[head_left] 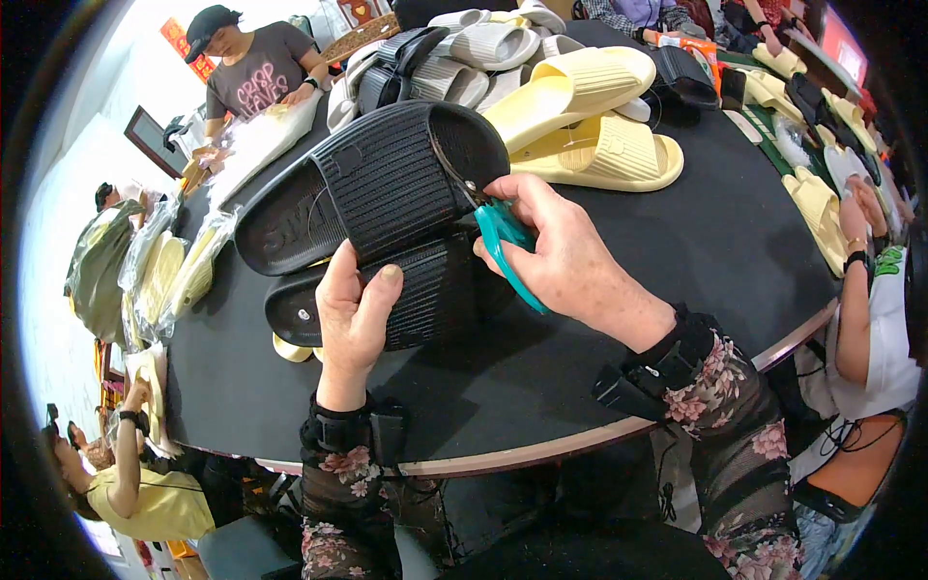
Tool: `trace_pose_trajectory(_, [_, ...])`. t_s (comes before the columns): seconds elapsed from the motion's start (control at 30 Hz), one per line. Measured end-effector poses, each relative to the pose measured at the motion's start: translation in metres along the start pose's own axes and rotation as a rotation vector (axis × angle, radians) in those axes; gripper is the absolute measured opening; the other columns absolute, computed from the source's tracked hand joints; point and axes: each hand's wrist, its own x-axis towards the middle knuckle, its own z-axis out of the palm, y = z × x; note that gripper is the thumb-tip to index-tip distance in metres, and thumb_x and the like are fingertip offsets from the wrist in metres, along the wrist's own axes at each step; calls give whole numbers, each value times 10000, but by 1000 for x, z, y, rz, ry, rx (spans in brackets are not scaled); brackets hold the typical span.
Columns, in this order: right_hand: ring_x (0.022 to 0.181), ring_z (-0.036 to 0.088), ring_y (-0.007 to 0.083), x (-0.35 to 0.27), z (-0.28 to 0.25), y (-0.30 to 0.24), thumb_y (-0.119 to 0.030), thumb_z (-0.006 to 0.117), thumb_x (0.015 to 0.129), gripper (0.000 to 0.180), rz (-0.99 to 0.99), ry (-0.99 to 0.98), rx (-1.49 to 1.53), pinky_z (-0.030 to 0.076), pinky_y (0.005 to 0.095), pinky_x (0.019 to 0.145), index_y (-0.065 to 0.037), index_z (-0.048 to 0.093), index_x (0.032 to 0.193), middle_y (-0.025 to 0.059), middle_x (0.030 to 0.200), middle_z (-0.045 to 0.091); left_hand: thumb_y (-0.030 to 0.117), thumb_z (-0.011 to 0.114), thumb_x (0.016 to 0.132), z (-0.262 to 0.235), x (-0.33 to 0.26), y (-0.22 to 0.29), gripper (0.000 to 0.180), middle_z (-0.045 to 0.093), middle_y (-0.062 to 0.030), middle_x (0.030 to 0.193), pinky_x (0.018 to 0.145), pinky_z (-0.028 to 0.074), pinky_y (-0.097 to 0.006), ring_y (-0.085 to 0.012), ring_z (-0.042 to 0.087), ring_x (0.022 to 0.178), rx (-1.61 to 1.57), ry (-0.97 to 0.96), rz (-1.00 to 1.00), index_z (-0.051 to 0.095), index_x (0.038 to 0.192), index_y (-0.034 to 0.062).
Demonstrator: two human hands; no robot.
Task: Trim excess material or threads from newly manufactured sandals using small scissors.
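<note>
My left hand (353, 309) grips a pair of black slide sandals by their near side, thumb out front. The upper black slide (387, 184) has a ribbed strap and lies partly over the lower black slide (430, 290). In my right hand (575, 251) is a pair of scissors (495, 242) with teal handles, fingers wrapped through and around them. The scissors' blades point up and left at the opening edge of the upper slide's strap; their tips are hard to make out. A thin loop of thread shows on the upper slide.
Behind the sandals lie a pair of yellow slides (590, 145) and a heap of grey slides (488, 46). Bagged slides (188, 266) are along the left edge of the black round table (541, 391). Other people work around it; more yellow slides (817, 217) lie at right.
</note>
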Motion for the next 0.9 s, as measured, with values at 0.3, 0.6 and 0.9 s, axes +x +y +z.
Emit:
trace_pose_trajectory(0.3, [768,664,278,1,1,0,-111,657,792,358,-25,18,77,504,353,667,47,491,1068,203,817,641,-21,490,857,1,0,-1,417,592,-57,1101,782,433,-206,-74,538,903,-23,4,-5,452,1270,-59])
trace_pose_trajectory(0.6, [770,556,101,1,-2,-6,-59,688,793,429,107,-34,93,466,250,696,51,461,1140,79,879,588,-21,504,856,0,-1,0,427,594,-41,1084,737,434,-198,-53,525,857,11,0,-2,451,1279,-50])
trace_pose_trajectory(0.9, [800,570,111,2,-3,-4,-56,679,801,421,35,6,-37,478,262,711,57,459,1142,97,887,596,-17,510,856,3,-2,4,414,585,-14,1010,675,409,-179,-35,491,770,45,1,37,459,1264,-58])
